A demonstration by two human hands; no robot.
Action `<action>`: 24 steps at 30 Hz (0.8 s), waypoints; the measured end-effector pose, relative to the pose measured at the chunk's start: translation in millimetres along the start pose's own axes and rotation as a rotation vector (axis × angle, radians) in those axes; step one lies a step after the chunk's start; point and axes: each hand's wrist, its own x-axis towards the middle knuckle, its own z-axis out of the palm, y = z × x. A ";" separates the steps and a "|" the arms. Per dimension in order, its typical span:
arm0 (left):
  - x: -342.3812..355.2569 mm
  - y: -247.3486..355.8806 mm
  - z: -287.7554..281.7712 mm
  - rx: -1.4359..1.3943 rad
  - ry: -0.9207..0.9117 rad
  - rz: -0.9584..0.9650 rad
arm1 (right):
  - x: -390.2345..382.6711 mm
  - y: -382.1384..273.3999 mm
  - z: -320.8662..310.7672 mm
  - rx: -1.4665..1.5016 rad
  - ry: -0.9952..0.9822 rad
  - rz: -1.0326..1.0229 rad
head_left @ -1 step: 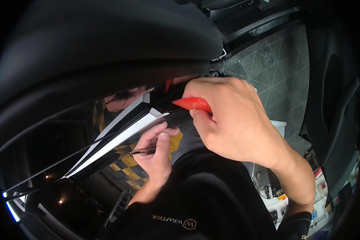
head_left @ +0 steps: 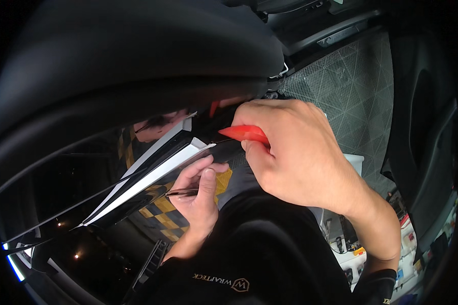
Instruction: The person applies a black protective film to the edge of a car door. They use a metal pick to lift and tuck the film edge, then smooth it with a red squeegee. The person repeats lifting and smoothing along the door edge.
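My right hand (head_left: 285, 152) is closed on a red pointed plastic tool (head_left: 244, 133), its tip over a glossy black panel (head_left: 86, 198) beside the end of a long white strip (head_left: 147, 183). My left hand (head_left: 196, 193), fingers curled, holds a thin dark tool (head_left: 180, 192) just below that strip. The panel mirrors the strip, a hand, red plastic and a yellow-grey checkered floor. Where the red tool meets the panel is hard to make out.
A large black padded form (head_left: 127, 46) fills the upper left. Black trim (head_left: 422, 127) borders the right. Grey grid flooring (head_left: 351, 91) lies below, with a white container (head_left: 355, 162) and assorted small items (head_left: 409, 239) at lower right. My dark-clothed body occupies the bottom centre.
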 end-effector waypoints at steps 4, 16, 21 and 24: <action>-0.7 0.5 1.0 -0.012 0.003 -0.015 | -4.9 -5.2 -1.1 0.004 -0.039 0.036; -0.1 2.8 -0.1 -0.001 0.018 -0.009 | -6.3 -6.8 1.6 0.019 -0.006 -0.011; 1.1 1.5 0.4 0.001 0.029 -0.008 | 2.5 0.6 2.5 0.029 -0.038 0.023; 2.7 0.0 1.3 0.033 0.024 0.000 | 0.4 3.6 1.6 0.056 -0.022 0.019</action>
